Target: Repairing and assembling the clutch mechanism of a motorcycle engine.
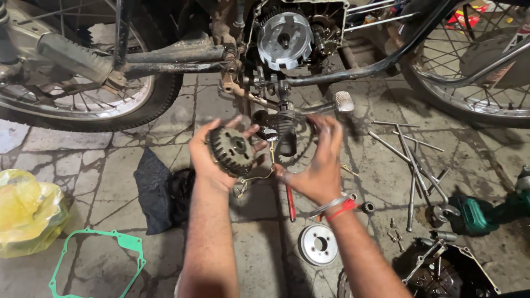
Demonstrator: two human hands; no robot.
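Holding the greasy gear (pixel 232 150) in your left hand (pixel 212 160), grip pinching its toothed rim before the engine (pixel 287 38); it's heavy, slippery metal. Your right hand (pixel 320 160) hovers spread.

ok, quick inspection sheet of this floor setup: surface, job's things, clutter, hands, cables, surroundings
Surface: cracked stone-tile floor, stained.
Job's things: dark toothed clutch gear in the left hand; open engine side with a round metal hub above.
Clutter: green gasket, dark rag, yellow plastic bag, long rods, silver disc, red-handled tool, green power tool, engine cover.
Hands: left grips the gear; right hand open, fingers spread, blurred, holding nothing that shows.
Cables: nothing seen.
Surroundings: motorcycle frame, rear wheel, another spoked wheel.
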